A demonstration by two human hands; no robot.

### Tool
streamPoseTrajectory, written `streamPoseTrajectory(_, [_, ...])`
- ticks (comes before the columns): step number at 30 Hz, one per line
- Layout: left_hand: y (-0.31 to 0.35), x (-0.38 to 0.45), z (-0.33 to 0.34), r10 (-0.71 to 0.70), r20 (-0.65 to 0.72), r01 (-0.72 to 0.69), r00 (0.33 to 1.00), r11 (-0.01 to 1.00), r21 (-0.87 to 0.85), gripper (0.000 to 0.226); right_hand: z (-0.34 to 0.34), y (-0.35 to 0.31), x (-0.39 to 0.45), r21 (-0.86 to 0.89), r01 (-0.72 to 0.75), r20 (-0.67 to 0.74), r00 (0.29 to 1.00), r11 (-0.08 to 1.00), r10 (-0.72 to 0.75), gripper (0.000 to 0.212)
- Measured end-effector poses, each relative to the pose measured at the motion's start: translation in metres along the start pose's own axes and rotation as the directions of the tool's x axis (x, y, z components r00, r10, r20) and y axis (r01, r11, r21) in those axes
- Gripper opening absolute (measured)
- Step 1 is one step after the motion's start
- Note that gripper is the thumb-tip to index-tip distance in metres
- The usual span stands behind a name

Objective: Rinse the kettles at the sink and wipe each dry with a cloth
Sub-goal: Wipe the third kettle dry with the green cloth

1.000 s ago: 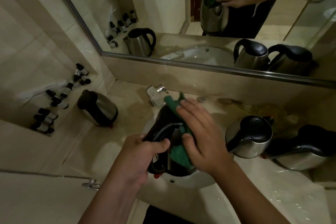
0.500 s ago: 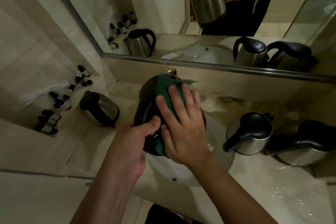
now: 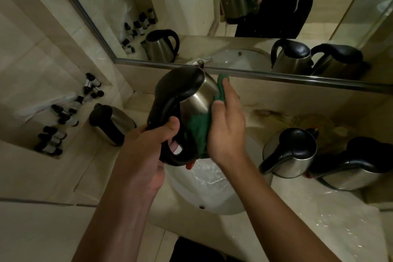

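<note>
Overhead now: steel kettle (image 3: 194,100) held tilted above the sink (image 3: 212,195), black lid toward the camera. Left hand (image 3: 146,151) curled tight round the black handle, thumb on top, forearm rising from lower left. Right hand (image 3: 228,125) pressing a green cloth (image 3: 198,132) flat against the kettle's side, fingers straight and together, pointing up toward the mirror (image 3: 212,17). Two more kettles (image 3: 291,153) on the wet surface (image 3: 319,225) at right, one kettle (image 3: 112,123) at left beside small bottles (image 3: 63,117).
</note>
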State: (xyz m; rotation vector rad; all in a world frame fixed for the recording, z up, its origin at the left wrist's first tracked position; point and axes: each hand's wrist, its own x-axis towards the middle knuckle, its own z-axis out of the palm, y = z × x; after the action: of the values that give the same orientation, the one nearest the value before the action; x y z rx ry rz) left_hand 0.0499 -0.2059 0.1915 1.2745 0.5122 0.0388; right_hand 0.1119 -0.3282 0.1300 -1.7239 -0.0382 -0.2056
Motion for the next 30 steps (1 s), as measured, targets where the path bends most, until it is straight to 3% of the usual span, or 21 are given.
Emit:
streamPoseTrajectory(3, [0.001,0.001,0.001,0.000,0.050,0.002,0.999,1.000,-0.022,0.020,0.007,-0.012,-0.008,-0.237,0.347,0.017,0.935,0.907,-0.354,0.065])
streamPoseTrajectory(5, [0.000,0.001,0.004,0.017,0.066,-0.014,0.998,0.999,-0.043,0.022,0.003,-0.003,-0.001,-0.253,0.447,0.054,0.892,0.858,-0.449,0.066])
streamPoseTrajectory(6, [0.000,0.000,0.004,0.027,0.053,-0.026,0.998,0.999,-0.031,0.018,0.000,0.003,0.004,-0.199,0.416,0.061,0.909,0.888,-0.412,0.065])
streamPoseTrajectory(8, [-0.002,-0.001,0.000,0.046,0.041,-0.047,0.998,0.999,0.007,0.010,-0.010,0.014,0.012,0.018,0.141,0.079,0.987,0.990,-0.142,0.057])
streamPoseTrajectory(10, [-0.001,0.000,-0.006,0.040,0.054,-0.043,0.998,0.998,0.051,0.017,-0.020,0.017,0.018,0.185,-0.159,0.154,0.979,0.970,0.132,0.046])
streamPoseTrajectory(11, [0.000,0.001,-0.010,0.040,0.051,-0.043,0.998,0.997,0.061,0.025,-0.022,0.016,0.020,0.180,-0.208,0.180,0.968,0.962,0.175,0.045])
streamPoseTrajectory(14, [0.000,0.002,-0.012,0.082,0.021,-0.083,0.996,0.995,0.050,0.038,-0.013,-0.003,0.011,0.100,-0.111,0.153,0.984,0.989,0.095,0.055])
streamPoseTrajectory(16, [0.001,0.002,-0.010,0.089,0.003,-0.089,0.996,0.995,0.050,0.041,-0.004,-0.016,0.002,0.020,0.128,0.084,0.988,0.992,-0.129,0.056])
streamPoseTrajectory(18, [0.002,-0.001,-0.008,0.077,0.007,-0.077,0.997,0.996,0.050,0.036,-0.001,-0.012,0.002,-0.037,0.329,0.084,0.942,0.944,-0.325,0.059])
streamPoseTrajectory(19, [0.004,-0.004,-0.008,0.073,0.009,-0.073,0.997,0.995,0.065,0.033,-0.003,-0.006,0.005,0.002,0.320,0.099,0.943,0.947,-0.318,0.059])
streamPoseTrajectory(21, [0.006,-0.010,-0.008,0.087,0.013,-0.088,0.996,0.992,0.093,0.015,-0.009,0.002,0.013,0.198,0.075,0.143,0.984,0.977,-0.105,0.056])
streamPoseTrajectory(23, [0.006,-0.014,-0.010,0.102,0.034,-0.106,0.994,0.984,0.145,0.011,-0.016,0.003,0.022,0.410,-0.203,0.249,0.963,0.889,0.104,0.048])
streamPoseTrajectory(24, [0.005,-0.012,-0.013,0.105,0.042,-0.111,0.994,0.978,0.176,0.011,-0.018,0.004,0.027,0.440,-0.238,0.292,0.950,0.866,0.113,0.047])
streamPoseTrajectory(30, [0.000,0.000,-0.028,0.078,0.019,-0.080,0.997,0.988,0.130,0.039,-0.014,-0.003,0.038,0.390,-0.044,0.316,0.945,0.920,-0.089,0.045])
